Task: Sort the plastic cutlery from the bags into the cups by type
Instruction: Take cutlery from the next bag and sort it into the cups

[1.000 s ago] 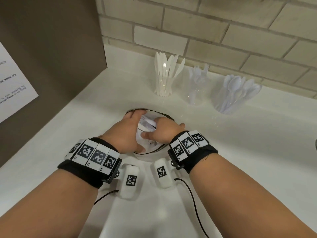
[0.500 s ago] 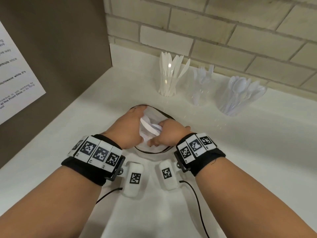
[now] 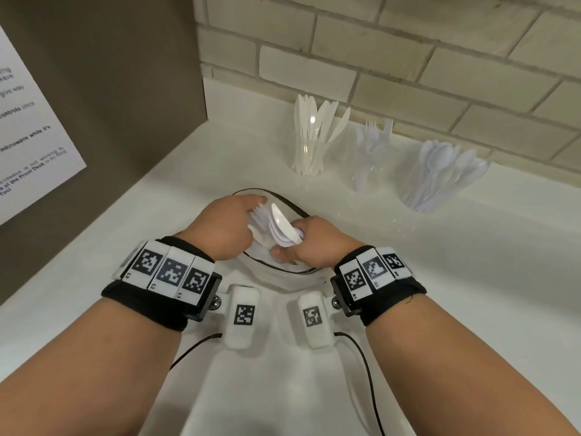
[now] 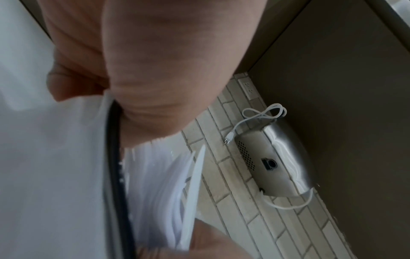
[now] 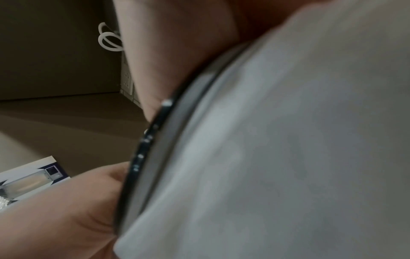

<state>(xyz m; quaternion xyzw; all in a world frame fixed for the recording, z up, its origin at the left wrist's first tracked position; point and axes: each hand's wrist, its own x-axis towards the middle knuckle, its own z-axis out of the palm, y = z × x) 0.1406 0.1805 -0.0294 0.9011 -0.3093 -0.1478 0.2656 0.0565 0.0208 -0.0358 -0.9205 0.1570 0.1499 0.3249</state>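
The plastic cutlery (image 3: 283,228), a bundle of white spoons, pokes out of the clear bag (image 3: 284,276) with its black zip rim on the white counter (image 3: 471,262), the right hand (image 3: 309,243) curled round the handles and the left hand (image 3: 224,226) pinching the bag's rim. Only the head view shows the three clear cups by the brick wall, holding knives (image 3: 309,143), forks (image 3: 371,152) and spoons (image 3: 440,174). The left wrist view alone shows a steel appliance (image 4: 277,164) with a white cord; the right wrist view is mostly blurred bag film, its fingers hidden.
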